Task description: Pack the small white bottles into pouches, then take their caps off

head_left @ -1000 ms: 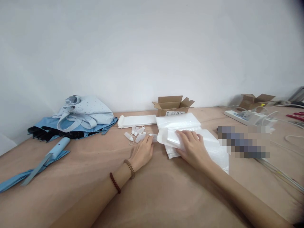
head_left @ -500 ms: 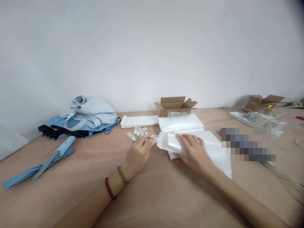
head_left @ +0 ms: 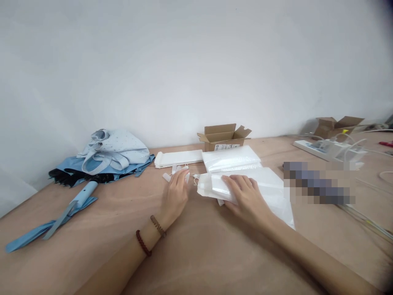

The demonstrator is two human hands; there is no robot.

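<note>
Two cardboard boxes (head_left: 223,138), perhaps four white pieces (head_left: 166,177)

A bare white wall (head_left: 196,61) rises behind the plywood table (head_left: 215,258), meeting its back edge, with a cardboard box (head_left: 223,137) against it and soft, even light falling across both

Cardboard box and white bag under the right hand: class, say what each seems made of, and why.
The box looks like matte brown corrugated cardboard, with creased flaps. The bag under the right hand seems thin plastic film, glossy and slightly see-through; it could be coated paper.
</note>
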